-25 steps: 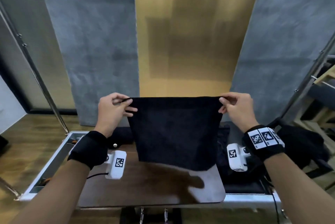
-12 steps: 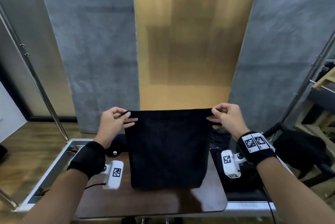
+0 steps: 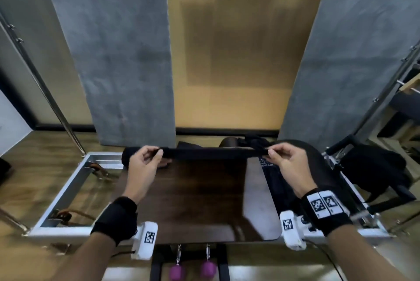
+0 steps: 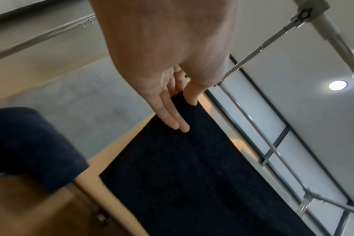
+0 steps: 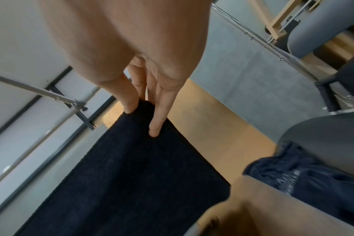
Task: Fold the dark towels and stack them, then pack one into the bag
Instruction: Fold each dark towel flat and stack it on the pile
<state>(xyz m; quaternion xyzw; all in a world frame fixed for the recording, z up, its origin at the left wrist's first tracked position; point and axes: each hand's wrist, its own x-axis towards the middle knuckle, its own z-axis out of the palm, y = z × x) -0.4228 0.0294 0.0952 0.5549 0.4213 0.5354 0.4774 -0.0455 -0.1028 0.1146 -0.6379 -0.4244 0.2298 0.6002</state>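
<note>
A dark towel [image 3: 213,153] is stretched between my two hands over the far edge of the dark wooden table [image 3: 193,201]. In the head view it shows only as a thin edge-on band. My left hand [image 3: 156,155] pinches its left corner and my right hand [image 3: 271,154] pinches the right one. Both wrist views show the towel [image 4: 192,175] [image 5: 141,175] spreading away from thumb and fingers. A second dark towel [image 3: 127,158] lies bunched at the table's far left. The dark bag [image 3: 270,167] with white lettering lies along the right side.
A silver metal frame [image 3: 68,189] surrounds the table, with slanted metal poles at both sides. A dark padded seat [image 3: 372,167] stands to the right. Two purple handles [image 3: 177,272] hang below the near edge. Grey and tan wall panels rise behind.
The towel hung flat facing me; my hands have since dropped and moved toward the table's far edge, and the cloth has swung away so only its top edge shows.
</note>
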